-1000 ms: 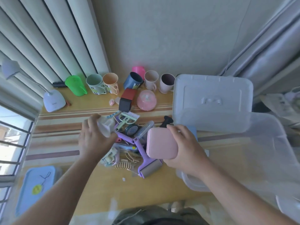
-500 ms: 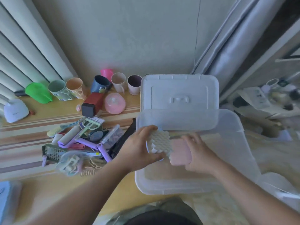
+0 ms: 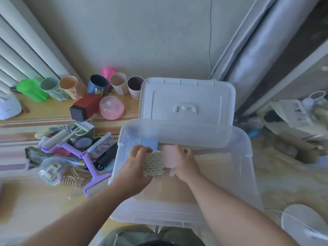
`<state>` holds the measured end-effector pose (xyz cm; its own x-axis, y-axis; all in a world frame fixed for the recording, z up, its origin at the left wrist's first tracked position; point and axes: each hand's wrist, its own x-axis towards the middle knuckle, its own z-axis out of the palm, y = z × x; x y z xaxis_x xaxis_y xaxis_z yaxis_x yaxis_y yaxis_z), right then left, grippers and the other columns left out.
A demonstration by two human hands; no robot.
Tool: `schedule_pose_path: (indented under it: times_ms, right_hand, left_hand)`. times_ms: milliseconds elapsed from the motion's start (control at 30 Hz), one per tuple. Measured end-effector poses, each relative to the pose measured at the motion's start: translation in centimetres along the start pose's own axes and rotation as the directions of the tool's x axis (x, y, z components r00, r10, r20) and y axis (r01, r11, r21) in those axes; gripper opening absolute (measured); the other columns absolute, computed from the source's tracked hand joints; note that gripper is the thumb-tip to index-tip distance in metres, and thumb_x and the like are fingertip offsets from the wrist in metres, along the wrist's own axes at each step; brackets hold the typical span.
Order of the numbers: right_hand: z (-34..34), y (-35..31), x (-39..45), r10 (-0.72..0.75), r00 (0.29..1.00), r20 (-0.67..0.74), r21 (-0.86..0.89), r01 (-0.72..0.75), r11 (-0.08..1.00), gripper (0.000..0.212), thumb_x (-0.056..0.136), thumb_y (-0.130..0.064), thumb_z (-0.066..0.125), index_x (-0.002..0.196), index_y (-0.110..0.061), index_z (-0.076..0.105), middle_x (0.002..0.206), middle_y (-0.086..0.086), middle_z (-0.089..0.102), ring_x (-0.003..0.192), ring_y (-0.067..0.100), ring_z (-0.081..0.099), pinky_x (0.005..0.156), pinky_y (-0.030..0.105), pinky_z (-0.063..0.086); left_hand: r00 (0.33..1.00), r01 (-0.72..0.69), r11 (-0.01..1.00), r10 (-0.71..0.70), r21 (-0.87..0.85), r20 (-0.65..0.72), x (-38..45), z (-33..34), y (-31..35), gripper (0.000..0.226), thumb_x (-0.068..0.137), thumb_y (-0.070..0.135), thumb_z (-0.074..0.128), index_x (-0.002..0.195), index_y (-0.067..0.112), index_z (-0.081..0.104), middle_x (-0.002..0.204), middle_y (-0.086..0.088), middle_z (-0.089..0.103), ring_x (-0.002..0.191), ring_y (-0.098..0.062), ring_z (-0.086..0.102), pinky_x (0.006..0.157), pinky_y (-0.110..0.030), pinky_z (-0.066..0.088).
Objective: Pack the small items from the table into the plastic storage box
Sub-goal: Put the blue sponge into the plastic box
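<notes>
The clear plastic storage box (image 3: 245, 157) stands open at the table's right end, its white lid (image 3: 186, 100) lying behind it. Both hands are inside the box near its far left corner. My left hand (image 3: 136, 164) holds a pale wavy-ribbed pad (image 3: 154, 165). My right hand (image 3: 184, 164) holds a pink rectangular case (image 3: 169, 158) right beside it. A light blue block (image 3: 148, 144) lies in the box just behind the pad. A heap of small items (image 3: 74, 153) remains on the table left of the box, including a purple lint roller (image 3: 92, 167) and a clear case (image 3: 101, 144).
A row of cups (image 3: 99, 84) lines the wall, with a green jug (image 3: 32, 89), a red-and-black box (image 3: 85, 107) and a pink round container (image 3: 111, 107) in front. A white lamp base (image 3: 8, 107) sits far left. Clutter lies on the floor at right.
The view has swung right from the heap to the box. Both hands carried the pad and the pink case from over the table down into the box.
</notes>
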<state>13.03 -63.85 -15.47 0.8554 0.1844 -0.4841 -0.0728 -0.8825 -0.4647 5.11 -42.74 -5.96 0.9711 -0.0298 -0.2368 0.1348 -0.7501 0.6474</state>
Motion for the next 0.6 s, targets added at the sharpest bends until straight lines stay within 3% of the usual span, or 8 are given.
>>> schedule_pose_path:
  times_ms: [100,200,300,367,467,533,600]
  right_hand:
    - [-0.9,-0.4,-0.5,-0.078,0.997,0.023,0.093,0.075,0.993,0.11,0.074,-0.017,0.079,0.165,-0.035,0.02,0.149,0.009,0.028,0.13,0.028,0.053,0.099,0.034,0.051]
    - [-3.0,0.0,-1.9,-0.266,0.964,0.013,0.118,0.263,0.958,0.1,0.065,-0.021,0.07,0.155,-0.042,0.03,0.149,0.001,0.032,0.139,0.029,0.047,0.104,0.043,0.052]
    - [-5.0,0.4,-3.8,-0.451,0.874,0.181,0.092,0.441,0.893,0.106,0.065,-0.033,0.075,0.16,-0.037,0.027,0.158,-0.007,0.028,0.145,0.017,0.035,0.115,0.034,0.042]
    - [-5.2,0.4,-4.6,-0.47,0.863,0.185,0.019,0.475,0.88,0.106,0.069,-0.041,0.082,0.161,-0.031,0.03,0.158,-0.009,0.028,0.142,0.016,0.038,0.114,0.032,0.042]
    - [-5.2,0.7,-4.6,-0.44,0.898,0.004,-0.022,0.44,0.898,0.092,0.073,-0.043,0.083,0.153,-0.027,0.041,0.152,-0.007,0.037,0.134,0.02,0.052,0.104,0.038,0.052]
    - [-5.2,1.2,-4.3,-0.42,0.907,-0.043,0.018,0.421,0.907,0.086,0.071,-0.042,0.082,0.147,-0.026,0.046,0.146,-0.006,0.042,0.131,0.02,0.054,0.103,0.038,0.052]
    - [-5.0,1.7,-3.8,-0.385,0.921,-0.053,0.062,0.388,0.92,0.082,0.069,-0.036,0.085,0.143,-0.027,0.052,0.137,-0.003,0.047,0.126,0.018,0.055,0.103,0.032,0.05]
  left_hand:
    - [0.997,0.062,0.998,-0.063,0.004,0.039,0.1,0.9,0.3,0.073,0.071,0.019,0.076,0.131,0.042,0.04,0.135,0.008,0.033,0.096,-0.016,0.061,0.082,-0.036,0.056]
    - [0.99,0.107,0.994,-0.105,-0.012,0.095,0.6,1.4,1.0,0.079,0.068,0.021,0.078,0.135,0.043,0.042,0.13,0.011,0.039,0.099,-0.014,0.06,0.086,-0.029,0.053]
    - [0.975,0.179,0.98,-0.164,-0.091,0.151,1.4,2.1,1.6,0.085,0.064,0.022,0.08,0.136,0.043,0.041,0.129,0.011,0.042,0.102,-0.014,0.061,0.091,-0.036,0.055]
    - [0.967,0.206,0.96,-0.171,-0.19,0.187,1.9,2.7,2.0,0.084,0.062,0.023,0.081,0.132,0.047,0.042,0.128,0.011,0.045,0.1,-0.013,0.064,0.09,-0.039,0.057]
    - [0.962,0.218,0.913,-0.142,-0.345,0.234,2.4,3.5,2.7,0.078,0.064,0.024,0.084,0.123,0.053,0.043,0.123,0.004,0.06,0.093,-0.012,0.07,0.08,-0.028,0.057]
    - [0.97,0.181,0.92,-0.11,-0.347,0.214,2.5,3.7,3.2,0.076,0.066,0.025,0.085,0.123,0.053,0.042,0.122,0.003,0.064,0.094,-0.01,0.07,0.08,-0.025,0.055]
    - [0.987,0.099,0.96,-0.061,-0.264,0.15,2.4,3.6,3.3,0.083,0.066,0.031,0.087,0.132,0.048,0.041,0.137,0.013,0.052,0.106,-0.007,0.063,0.089,-0.025,0.052]
